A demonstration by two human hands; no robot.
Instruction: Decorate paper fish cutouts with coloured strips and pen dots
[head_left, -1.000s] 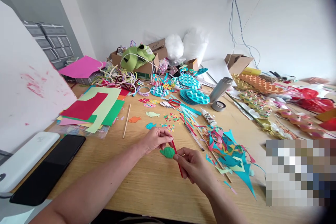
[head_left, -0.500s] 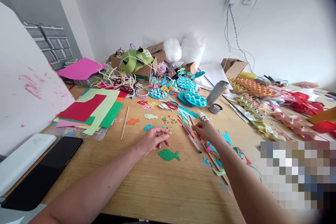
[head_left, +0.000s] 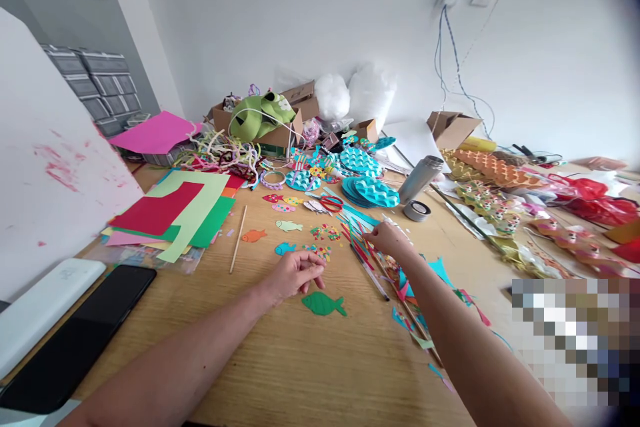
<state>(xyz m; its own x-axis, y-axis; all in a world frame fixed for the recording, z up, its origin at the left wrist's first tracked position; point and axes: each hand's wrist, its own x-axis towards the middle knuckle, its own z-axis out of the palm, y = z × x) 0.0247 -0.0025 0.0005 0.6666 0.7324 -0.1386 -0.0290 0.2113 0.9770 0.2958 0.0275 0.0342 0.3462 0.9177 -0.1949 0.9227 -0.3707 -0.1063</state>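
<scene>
My left hand point(head_left: 296, 275) hovers just above the green paper fish point(head_left: 324, 303), fingers loosely curled and slightly apart, with nothing visible in them. Farther right, my right hand point(head_left: 389, 239) reaches into the thin coloured paper strips point(head_left: 356, 235), its fingertips pinched together at them. That hand partly covers a white glue bottle point(head_left: 395, 221). Beside the strips lies a pen point(head_left: 373, 277). Small coloured paper dots point(head_left: 325, 233) are piled beyond my left hand. A blue paper fish point(head_left: 285, 248), an orange one point(head_left: 255, 235) and a pale green one point(head_left: 289, 225) lie nearby.
Coloured paper sheets point(head_left: 210, 221) and a wooden stick point(head_left: 239, 240) lie left, near a black phone point(head_left: 75, 340). Red scissors point(head_left: 332, 203), blue bumpy discs point(head_left: 373, 192) and a steel flask point(head_left: 421, 177) stand farther back. Paper scraps point(head_left: 440, 271) lie under my right forearm.
My view has shifted slightly. My right hand stays at the paper strips, its fingertips a little farther over them. The left hand remains near the green fish.
</scene>
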